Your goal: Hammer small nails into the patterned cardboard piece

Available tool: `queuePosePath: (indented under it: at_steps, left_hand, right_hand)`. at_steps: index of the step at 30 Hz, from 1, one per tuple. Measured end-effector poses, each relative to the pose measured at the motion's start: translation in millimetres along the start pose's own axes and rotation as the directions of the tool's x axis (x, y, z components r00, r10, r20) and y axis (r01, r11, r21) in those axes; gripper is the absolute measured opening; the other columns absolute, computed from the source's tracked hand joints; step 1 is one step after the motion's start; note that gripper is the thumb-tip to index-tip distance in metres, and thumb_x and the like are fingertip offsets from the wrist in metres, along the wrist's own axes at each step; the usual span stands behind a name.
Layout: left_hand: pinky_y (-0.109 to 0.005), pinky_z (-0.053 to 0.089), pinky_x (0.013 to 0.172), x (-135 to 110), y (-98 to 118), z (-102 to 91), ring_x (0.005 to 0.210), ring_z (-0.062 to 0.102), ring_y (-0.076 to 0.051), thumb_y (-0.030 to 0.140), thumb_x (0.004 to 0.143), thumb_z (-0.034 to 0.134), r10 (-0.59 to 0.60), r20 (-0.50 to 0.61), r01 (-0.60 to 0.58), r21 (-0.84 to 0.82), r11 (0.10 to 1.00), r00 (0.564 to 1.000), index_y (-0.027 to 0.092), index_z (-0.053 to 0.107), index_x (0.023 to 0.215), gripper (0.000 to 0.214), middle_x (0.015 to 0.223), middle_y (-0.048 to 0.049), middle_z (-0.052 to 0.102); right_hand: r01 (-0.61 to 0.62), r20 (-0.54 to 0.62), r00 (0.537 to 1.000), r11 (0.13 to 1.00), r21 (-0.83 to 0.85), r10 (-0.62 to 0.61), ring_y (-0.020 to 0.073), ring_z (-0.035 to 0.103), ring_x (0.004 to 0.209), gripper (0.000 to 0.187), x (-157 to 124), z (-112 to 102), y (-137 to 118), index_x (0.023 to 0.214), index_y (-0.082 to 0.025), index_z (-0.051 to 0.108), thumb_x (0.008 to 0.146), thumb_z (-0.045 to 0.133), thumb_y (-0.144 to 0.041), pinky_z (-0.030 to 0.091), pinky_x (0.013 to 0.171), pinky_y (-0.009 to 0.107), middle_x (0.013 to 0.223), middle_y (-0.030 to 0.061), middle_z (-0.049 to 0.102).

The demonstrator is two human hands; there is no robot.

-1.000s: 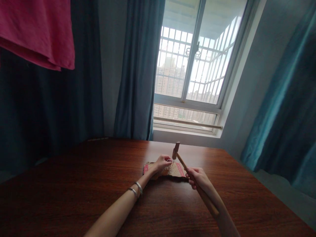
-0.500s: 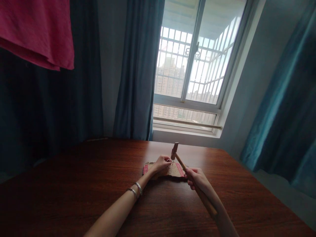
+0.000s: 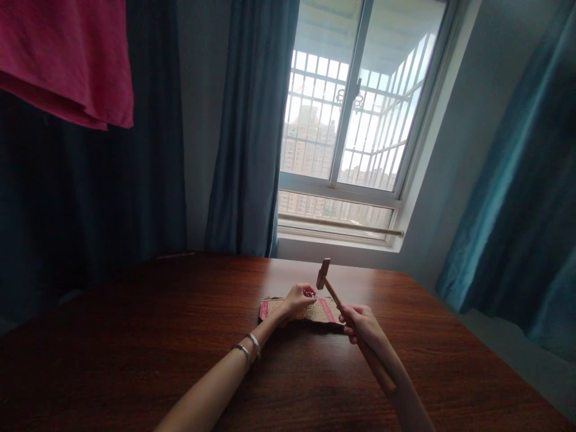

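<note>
My right hand (image 3: 362,324) is closed around the wooden handle of a hammer (image 3: 333,292). The hammer's dark head is raised just right of my left fingers, apart from them. With its fingers curled in a pinch, my left hand (image 3: 297,298) is over a flat tan piece with pink bands (image 3: 324,309), whose surface is dotted with dark specks. Small reddish bits show at the left fingertips, too tiny to name. Part of the flat piece is covered by my left hand and wrist.
The flat piece lies on a dark brown wooden table (image 3: 157,336). Beyond the table's far edge are a barred window (image 3: 333,180) and blue curtains (image 3: 247,150). A pink cloth (image 3: 67,66) hangs at the upper left.
The hammer head has moved slightly right and away from my left fingers. The thin dark piece that showed under it is no longer visible. My left hand stays nearly in place.
</note>
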State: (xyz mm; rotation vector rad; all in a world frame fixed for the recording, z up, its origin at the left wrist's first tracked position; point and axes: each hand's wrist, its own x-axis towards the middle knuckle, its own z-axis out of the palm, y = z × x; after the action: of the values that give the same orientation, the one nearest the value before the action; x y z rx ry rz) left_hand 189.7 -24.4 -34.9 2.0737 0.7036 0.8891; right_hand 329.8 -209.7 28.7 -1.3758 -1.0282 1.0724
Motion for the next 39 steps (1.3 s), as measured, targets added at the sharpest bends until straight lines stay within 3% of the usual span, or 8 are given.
queuePosePath:
  at_steps: [10,19,39]
  left_hand:
    - [-0.022,0.042,0.06,2.6,-10.6,6.9,0.067,0.059,-0.016,0.024,0.065,0.058,-0.009,-0.053,0.011,0.026,1.0,0.999,0.008,0.069,0.076,0.023,0.073,-0.0064,0.067]
    - [-0.022,0.04,0.058,-2.2,2.2,3.6,0.066,0.058,-0.016,0.024,0.064,0.057,-0.033,-0.045,0.036,0.053,0.998,0.998,0.007,0.069,0.076,0.024,0.072,-0.0067,0.067]
    - [-0.022,0.04,0.058,-3.3,0.8,1.7,0.067,0.058,-0.017,0.027,0.063,0.058,-0.044,-0.025,0.044,0.024,0.999,0.999,0.009,0.07,0.075,0.025,0.072,-0.0062,0.068]
  right_hand:
    - [-0.024,0.043,0.999,1.0,0.005,0.024,0.0046,0.04,0.036,0.04,-0.8,1.2,-0.5,0.068,-0.014,0.051,0.062,0.06,-0.053,0.026,0.03,0.018,0.059,-0.0019,0.05]
    - [-0.04,0.071,0.997,0.999,0.009,0.039,0.0042,0.039,0.036,0.041,-1.7,-1.3,-2.4,0.068,-0.015,0.05,0.062,0.06,-0.055,0.025,0.03,0.017,0.058,-0.0029,0.049]
    - [-0.063,0.079,0.995,0.998,-0.01,0.064,0.0041,0.038,0.036,0.042,-5.4,-1.2,-6.6,0.063,-0.015,0.049,0.061,0.061,-0.055,0.024,0.031,0.018,0.055,-0.003,0.048]
